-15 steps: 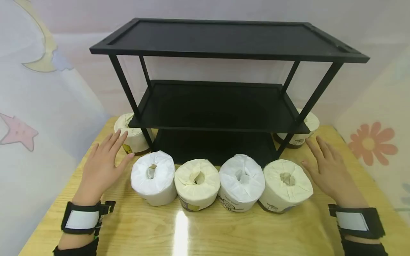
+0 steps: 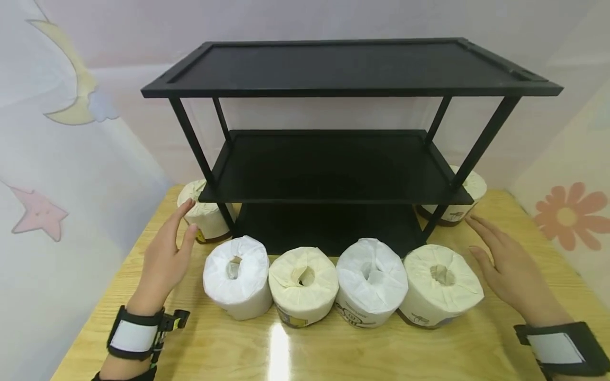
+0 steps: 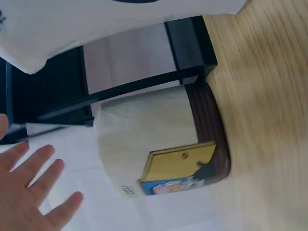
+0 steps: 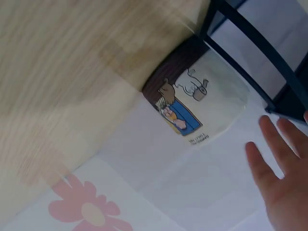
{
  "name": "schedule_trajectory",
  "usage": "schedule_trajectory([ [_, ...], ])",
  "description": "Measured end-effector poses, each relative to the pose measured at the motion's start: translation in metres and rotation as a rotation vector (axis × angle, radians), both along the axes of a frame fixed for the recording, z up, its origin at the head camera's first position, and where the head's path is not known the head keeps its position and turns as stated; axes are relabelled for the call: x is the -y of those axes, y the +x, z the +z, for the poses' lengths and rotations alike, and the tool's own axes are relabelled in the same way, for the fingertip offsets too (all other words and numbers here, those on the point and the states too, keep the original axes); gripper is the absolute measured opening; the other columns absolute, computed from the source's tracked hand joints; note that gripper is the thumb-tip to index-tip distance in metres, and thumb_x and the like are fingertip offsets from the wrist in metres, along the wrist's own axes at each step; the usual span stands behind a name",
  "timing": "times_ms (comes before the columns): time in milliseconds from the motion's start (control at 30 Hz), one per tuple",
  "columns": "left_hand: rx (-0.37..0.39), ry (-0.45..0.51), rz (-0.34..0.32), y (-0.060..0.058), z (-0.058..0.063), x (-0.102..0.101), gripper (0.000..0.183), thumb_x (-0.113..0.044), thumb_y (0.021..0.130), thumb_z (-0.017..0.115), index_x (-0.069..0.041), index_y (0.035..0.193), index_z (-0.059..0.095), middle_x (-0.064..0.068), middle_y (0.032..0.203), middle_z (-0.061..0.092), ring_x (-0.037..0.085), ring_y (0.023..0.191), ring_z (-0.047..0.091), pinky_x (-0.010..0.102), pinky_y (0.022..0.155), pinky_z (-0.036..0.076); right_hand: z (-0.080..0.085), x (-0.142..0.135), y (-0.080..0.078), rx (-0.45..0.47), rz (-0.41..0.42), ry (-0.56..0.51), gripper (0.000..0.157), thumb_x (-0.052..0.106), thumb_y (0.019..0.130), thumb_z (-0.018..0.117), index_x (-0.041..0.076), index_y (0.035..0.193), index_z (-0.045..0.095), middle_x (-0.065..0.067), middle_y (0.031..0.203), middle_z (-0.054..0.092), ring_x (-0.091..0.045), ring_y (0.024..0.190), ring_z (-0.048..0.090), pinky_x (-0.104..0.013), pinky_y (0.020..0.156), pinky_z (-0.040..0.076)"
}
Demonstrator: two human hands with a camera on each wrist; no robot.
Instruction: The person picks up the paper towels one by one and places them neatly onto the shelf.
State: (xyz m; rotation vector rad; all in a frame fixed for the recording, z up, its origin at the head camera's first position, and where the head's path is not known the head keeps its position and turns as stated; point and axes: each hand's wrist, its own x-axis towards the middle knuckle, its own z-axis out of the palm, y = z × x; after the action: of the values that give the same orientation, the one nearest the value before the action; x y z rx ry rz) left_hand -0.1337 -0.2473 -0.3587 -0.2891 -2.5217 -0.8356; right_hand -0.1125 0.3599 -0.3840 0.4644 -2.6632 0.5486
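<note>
My left hand [image 2: 162, 262] is held out above the table, its fingers straight and thumb spread, left of the front rolls. Near its fingertips is a cream paper-wrapped toilet roll [image 2: 209, 222] with a brown base band, standing at the back left. My right hand [image 2: 512, 272] mirrors it on the right, fingers extended and holding nothing. Beyond it, another cream toilet roll [image 2: 474, 190] stands behind the rack's right leg. Between the hands, a row holds a white roll [image 2: 243, 301], a cream roll [image 2: 302, 304], a second white roll [image 2: 364, 299] and a second cream roll [image 2: 421, 299].
A black three-tier rack [image 2: 329, 166] stands behind the row, its top shelf reaching wide over both sides. The wooden table [image 2: 229, 349] runs up to a pale patterned backdrop [image 2: 109, 211] at the back and sides.
My left hand has turned so its thumb side faces up. The right hand has rotated a little and shifted outward. The head view has shifted slightly, moving the scene down and right; rack and rolls keep their places.
</note>
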Motion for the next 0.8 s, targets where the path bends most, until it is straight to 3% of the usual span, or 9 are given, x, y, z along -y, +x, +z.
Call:
schedule_trajectory([
  [133, -0.045, 0.024, -0.004, 0.006, 0.009, -0.003, 0.050, -0.020, 0.105, 0.051, -0.018, 0.154, 0.037, 0.011, 0.151, 0.044, 0.041, 0.135, 0.041, 0.063, 0.091, 0.040, 0.004, 0.001, 0.006, -0.023, -0.003, -0.008, 0.054, 0.009, 0.102, 0.054, 0.016, 0.153, 0.038, -0.019, 0.152, 0.040, -0.047, 0.136, 0.036, -0.059, 0.114, 0.021],
  [233, -0.043, 0.073, -0.046, 0.005, 0.018, -0.004, 0.052, -0.016, 0.104, 0.053, -0.020, 0.154, 0.037, 0.011, 0.152, 0.043, 0.039, 0.137, 0.039, 0.063, 0.099, 0.036, 0.007, 0.001, 0.012, -0.112, 0.005, 0.006, 0.044, 0.010, 0.103, 0.053, 0.012, 0.147, 0.048, -0.018, 0.144, 0.050, -0.030, 0.136, 0.042, -0.037, 0.118, 0.022],
  [300, -0.042, 0.085, -0.074, 0.002, 0.026, -0.003, 0.051, -0.016, 0.104, 0.052, -0.019, 0.153, 0.038, 0.012, 0.152, 0.042, 0.038, 0.139, 0.037, 0.063, 0.103, 0.033, 0.011, 0.003, 0.015, -0.209, 0.030, 0.014, 0.037, 0.019, 0.106, 0.047, 0.007, 0.140, 0.055, -0.014, 0.138, 0.057, -0.024, 0.122, 0.052, -0.020, 0.113, 0.023],
  [367, -0.051, 0.092, -0.102, -0.003, 0.034, 0.000, 0.045, -0.017, 0.105, 0.050, -0.015, 0.150, 0.044, 0.012, 0.151, 0.044, 0.038, 0.139, 0.037, 0.061, 0.107, 0.031, 0.016, 0.006, 0.013, -0.332, 0.076, 0.002, 0.041, 0.029, 0.108, 0.043, 0.001, 0.130, 0.062, -0.004, 0.132, 0.061, -0.008, 0.117, 0.052, -0.008, 0.104, 0.023],
  [433, -0.059, 0.097, -0.111, -0.009, 0.041, 0.002, 0.040, -0.017, 0.107, 0.047, -0.012, 0.146, 0.050, 0.011, 0.149, 0.047, 0.035, 0.139, 0.038, 0.053, 0.111, 0.031, 0.024, 0.010, 0.013, -0.426, 0.148, -0.007, 0.052, 0.038, 0.108, 0.039, -0.004, 0.121, 0.066, 0.006, 0.133, 0.059, -0.003, 0.114, 0.054, -0.007, 0.101, 0.025],
  [533, -0.054, 0.179, -0.114, -0.017, 0.050, 0.003, 0.036, -0.018, 0.108, 0.044, -0.011, 0.141, 0.056, 0.007, 0.145, 0.052, 0.025, 0.137, 0.042, 0.036, 0.112, 0.032, 0.035, 0.013, 0.012, -0.495, 0.264, -0.012, 0.056, 0.040, 0.108, 0.038, -0.007, 0.111, 0.069, 0.005, 0.129, 0.063, 0.010, 0.126, 0.040, -0.010, 0.105, 0.028],
  [600, -0.046, 0.273, -0.116, -0.023, 0.056, 0.002, 0.036, -0.020, 0.108, 0.044, -0.010, 0.140, 0.057, 0.006, 0.143, 0.054, 0.017, 0.133, 0.046, 0.026, 0.108, 0.035, 0.040, 0.015, 0.012, -0.477, 0.299, 0.031, 0.056, 0.040, 0.108, 0.036, -0.006, 0.110, 0.069, 0.000, 0.124, 0.066, 0.009, 0.127, 0.039, -0.011, 0.107, 0.026],
  [667, -0.039, 0.402, -0.138, -0.030, 0.065, -0.001, 0.036, -0.018, 0.107, 0.045, -0.007, 0.140, 0.056, 0.006, 0.141, 0.056, 0.013, 0.129, 0.050, 0.024, 0.103, 0.039, 0.044, 0.018, 0.012, -0.452, 0.325, 0.083, 0.056, 0.041, 0.108, 0.035, -0.004, 0.109, 0.069, -0.009, 0.113, 0.068, 0.008, 0.127, 0.039, -0.013, 0.109, 0.024],
  [800, 0.020, 0.631, -0.260, -0.043, 0.082, -0.006, 0.041, -0.018, 0.106, 0.047, -0.005, 0.145, 0.047, 0.011, 0.144, 0.051, 0.016, 0.129, 0.049, 0.021, 0.099, 0.043, 0.049, 0.032, 0.017, -0.433, 0.383, 0.153, 0.054, 0.040, 0.108, 0.037, -0.002, 0.106, 0.070, -0.015, 0.103, 0.068, 0.001, 0.124, 0.044, -0.017, 0.113, 0.023],
])
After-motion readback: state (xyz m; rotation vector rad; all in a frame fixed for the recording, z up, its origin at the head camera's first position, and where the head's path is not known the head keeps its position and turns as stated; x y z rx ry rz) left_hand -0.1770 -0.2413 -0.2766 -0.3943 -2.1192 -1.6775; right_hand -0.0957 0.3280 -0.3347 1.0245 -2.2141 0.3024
